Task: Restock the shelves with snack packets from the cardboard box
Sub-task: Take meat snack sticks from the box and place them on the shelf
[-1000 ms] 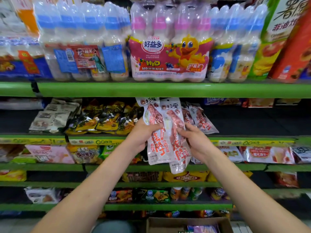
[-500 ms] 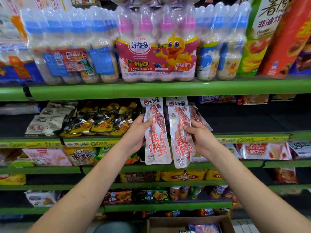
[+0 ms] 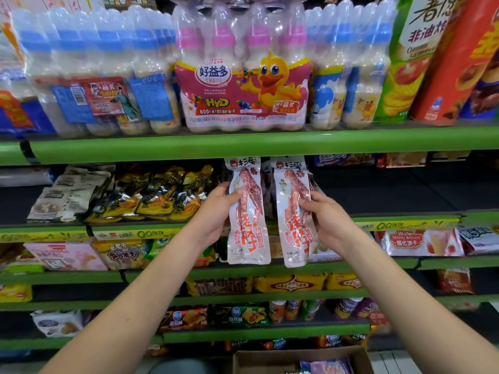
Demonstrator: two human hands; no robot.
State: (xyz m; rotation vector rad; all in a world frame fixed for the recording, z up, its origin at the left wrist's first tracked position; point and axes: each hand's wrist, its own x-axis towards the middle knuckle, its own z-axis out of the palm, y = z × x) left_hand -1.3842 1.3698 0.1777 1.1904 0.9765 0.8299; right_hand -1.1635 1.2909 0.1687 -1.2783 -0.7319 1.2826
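Left hand (image 3: 216, 211) pinches one long white-and-red plastic snack packet (image 3: 247, 211); right hand (image 3: 326, 222) pinches its twin (image 3: 294, 211). Both packets upright, long axis 12-to-6, tops just under the green metal shelf edge (image 3: 243, 147); open brown cardboard box (image 3: 270, 359) at 6 o'clock

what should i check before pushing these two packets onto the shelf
1. Left hand grip on left packet: ok, held at its edge.
2. Right hand grip on right packet: ok.
3. Packets separated, side by side: ok.
4. Tops below the green shelf edge: ok, barely.
5. Free room behind them: cannot tell, other packets sit there.
6. Cardboard box stock left: ok, some visible.
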